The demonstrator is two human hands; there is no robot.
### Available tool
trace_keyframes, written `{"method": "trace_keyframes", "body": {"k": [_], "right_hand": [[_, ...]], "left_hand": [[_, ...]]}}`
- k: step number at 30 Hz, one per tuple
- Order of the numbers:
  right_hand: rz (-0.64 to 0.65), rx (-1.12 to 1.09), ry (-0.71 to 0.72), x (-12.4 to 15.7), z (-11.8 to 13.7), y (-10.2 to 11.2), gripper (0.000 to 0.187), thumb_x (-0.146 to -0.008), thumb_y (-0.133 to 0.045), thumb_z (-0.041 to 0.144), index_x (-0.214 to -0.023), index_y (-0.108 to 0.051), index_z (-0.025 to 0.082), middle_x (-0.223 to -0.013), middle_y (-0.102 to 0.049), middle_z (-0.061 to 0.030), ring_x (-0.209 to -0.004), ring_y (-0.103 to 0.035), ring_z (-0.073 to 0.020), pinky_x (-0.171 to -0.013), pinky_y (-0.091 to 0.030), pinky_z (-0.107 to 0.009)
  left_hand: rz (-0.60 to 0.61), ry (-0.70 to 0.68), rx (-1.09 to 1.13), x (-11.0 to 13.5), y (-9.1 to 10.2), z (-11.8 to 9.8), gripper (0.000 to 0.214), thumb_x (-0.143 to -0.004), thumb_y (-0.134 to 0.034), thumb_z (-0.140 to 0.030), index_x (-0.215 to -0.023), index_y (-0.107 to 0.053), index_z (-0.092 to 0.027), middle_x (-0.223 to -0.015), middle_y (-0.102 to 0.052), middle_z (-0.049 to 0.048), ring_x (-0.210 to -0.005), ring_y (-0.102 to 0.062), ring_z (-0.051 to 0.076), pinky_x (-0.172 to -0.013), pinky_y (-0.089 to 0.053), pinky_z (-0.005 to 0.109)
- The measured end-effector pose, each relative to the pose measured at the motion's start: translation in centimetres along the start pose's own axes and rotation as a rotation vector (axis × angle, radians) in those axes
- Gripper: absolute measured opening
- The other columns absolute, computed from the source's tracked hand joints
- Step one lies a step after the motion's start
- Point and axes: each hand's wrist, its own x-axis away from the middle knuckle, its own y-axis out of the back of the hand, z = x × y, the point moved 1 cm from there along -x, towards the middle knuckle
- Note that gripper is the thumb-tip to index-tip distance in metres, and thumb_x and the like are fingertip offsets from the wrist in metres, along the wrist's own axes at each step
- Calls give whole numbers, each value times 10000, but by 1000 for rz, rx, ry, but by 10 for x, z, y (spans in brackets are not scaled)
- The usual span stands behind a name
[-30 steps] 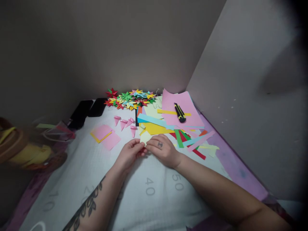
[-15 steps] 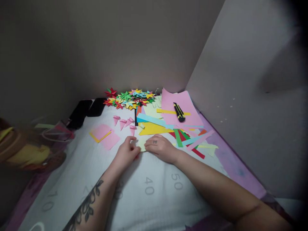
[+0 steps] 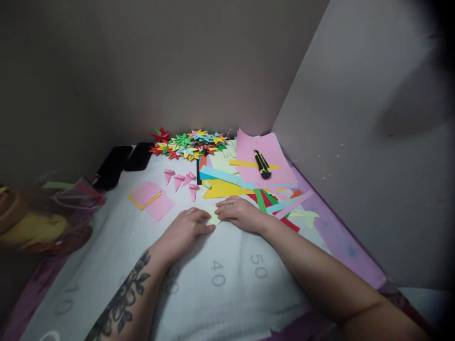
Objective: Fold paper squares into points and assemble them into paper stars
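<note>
A small piece of pale yellow paper [image 3: 214, 218] lies on the white cloth between my two hands. My left hand [image 3: 186, 233] has its thumb and fingers closed on the paper's left edge. From the right, my right hand [image 3: 241, 214] grips the paper's other side, its fingers covering part of it. Just beyond my hands are folded pink paper pieces [image 3: 178, 182] and a tiny pale folded piece [image 3: 207, 186]. Two pink paper squares [image 3: 159, 207] and a yellow one [image 3: 135, 202] overlap to the left of my left hand.
Folded paper stars [image 3: 183, 140] in many colours are heaped by the wall. A utility knife [image 3: 262, 164] rests on pink sheets [image 3: 284, 166]. Coloured paper strips [image 3: 280, 208] are scattered at right. Two black phone-like objects [image 3: 140, 157] lie at left, near a clear plastic bag [image 3: 76, 196].
My left hand has turned flatter and its fingers have come down against the paper. My right hand stays on the paper's right side. The view has shifted slightly.
</note>
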Motion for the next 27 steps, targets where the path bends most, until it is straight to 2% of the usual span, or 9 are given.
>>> {"method": "trace_keyframes", "body": {"k": [3,7,17,23,27], "right_hand": [[-7,-30,-5,-1,0,0,162,-854,-552,162,-865,-700,228,-1019,-712,-32,-1063,-609,-191,-893,-461,-356],[-28,-100,-33,-2,-1,-2,145,-849,-573,179,-863,-710,221,-1018,-704,-49,-1030,-609,-187,-903,-468,-354],[-56,-146,-256,-12,3,-4,108,-828,-605,177,-759,-685,199,-938,-672,-37,-934,-553,-178,-859,-432,-348],[-91,-71,-359,-17,5,-7,113,-789,-618,156,-679,-634,177,-840,-628,-35,-861,-530,-170,-804,-418,-327],[-99,-67,-355,-17,5,-8,106,-776,-623,143,-677,-628,179,-843,-622,-30,-862,-525,-169,-803,-409,-323]], "left_hand": [[20,-2,-9,2,2,1,294,-910,-458,-257,-1098,-661,-354,-1170,-609,42,-1073,-521,219,-906,-415,385],[21,-16,-6,4,3,1,303,-894,-480,-216,-1092,-665,-350,-1181,-611,43,-1079,-535,217,-907,-425,377],[41,4,-26,3,11,-10,296,-867,-505,-154,-1043,-686,-309,-1170,-633,39,-1086,-542,230,-893,-434,394],[8,13,11,0,8,-16,279,-856,-476,-106,-969,-699,-231,-1032,-675,43,-985,-575,194,-852,-446,322],[-3,73,-19,-1,4,-18,333,-876,-429,-123,-1127,-625,-223,-913,-660,55,-910,-573,188,-785,-454,296]]}}
